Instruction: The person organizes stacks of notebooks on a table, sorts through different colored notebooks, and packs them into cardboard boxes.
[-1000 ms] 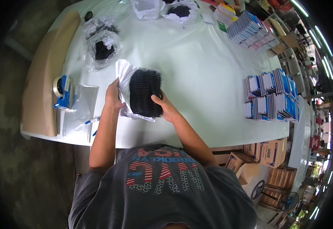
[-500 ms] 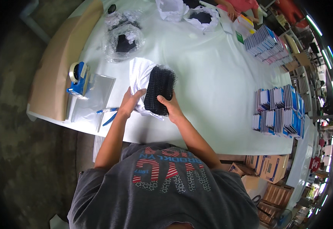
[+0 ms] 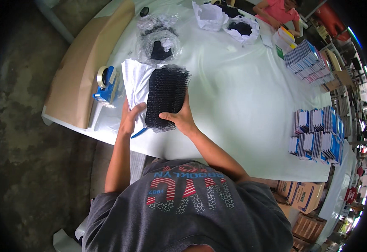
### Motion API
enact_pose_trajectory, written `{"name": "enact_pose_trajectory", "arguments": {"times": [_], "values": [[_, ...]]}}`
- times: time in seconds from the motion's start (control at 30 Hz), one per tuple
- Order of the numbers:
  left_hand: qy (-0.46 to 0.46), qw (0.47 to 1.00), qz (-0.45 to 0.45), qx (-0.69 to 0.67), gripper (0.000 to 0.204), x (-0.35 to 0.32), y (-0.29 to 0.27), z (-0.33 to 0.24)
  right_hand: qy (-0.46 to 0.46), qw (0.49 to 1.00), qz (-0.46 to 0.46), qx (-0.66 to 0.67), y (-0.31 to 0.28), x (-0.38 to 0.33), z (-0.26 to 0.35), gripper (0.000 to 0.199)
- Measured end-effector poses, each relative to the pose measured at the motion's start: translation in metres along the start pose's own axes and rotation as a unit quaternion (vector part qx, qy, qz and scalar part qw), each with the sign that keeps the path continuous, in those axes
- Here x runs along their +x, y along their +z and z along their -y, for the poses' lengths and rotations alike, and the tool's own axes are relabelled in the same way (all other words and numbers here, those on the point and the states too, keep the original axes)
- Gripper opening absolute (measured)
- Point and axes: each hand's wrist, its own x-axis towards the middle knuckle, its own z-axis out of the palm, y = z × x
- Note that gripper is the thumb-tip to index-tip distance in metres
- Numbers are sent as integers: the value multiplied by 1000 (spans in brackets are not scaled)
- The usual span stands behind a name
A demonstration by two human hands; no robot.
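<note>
A thick bundle of black binding coils is held up over the near part of the table. My right hand grips it from the right, thumb across its front and fingers round the side. Against its left side lies a crumpled white wrapping sheet. My left hand is closed on that sheet, thumb on top, beside the bundle's lower left edge. The undersides of the bundle and sheet are hidden. Just below my left hand, part of a blue-handled tool shows on the table.
To the left stand a blue tape dispenser and brown paper. Clear plastic bags with black contents lie beyond the bundle. White bags sit at the back. Notebook stacks line the right; a co-worker is at the far edge.
The bundle and both hands have shifted left, and the bundle now faces up more fully. More of the white sheet spreads out to its left. The whole view has swung slightly.
</note>
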Motion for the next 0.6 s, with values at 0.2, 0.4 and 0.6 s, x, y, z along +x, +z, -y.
{"name": "enact_pose_trajectory", "arguments": {"times": [0.2, 0.4, 0.6], "values": [[1, 999, 29, -39, 77, 5, -6, -4, -20, 1000, 7, 8, 8, 7, -1, 118], [6, 998, 52, -26, 80, 13, -13, 4, -12, 999, -1, -30, 3, 7, 3, 127], [104, 961, 179, 184, 82, 45, -38, -14, -153, 914, 2, -377, -30, 18, -34, 146]]}}
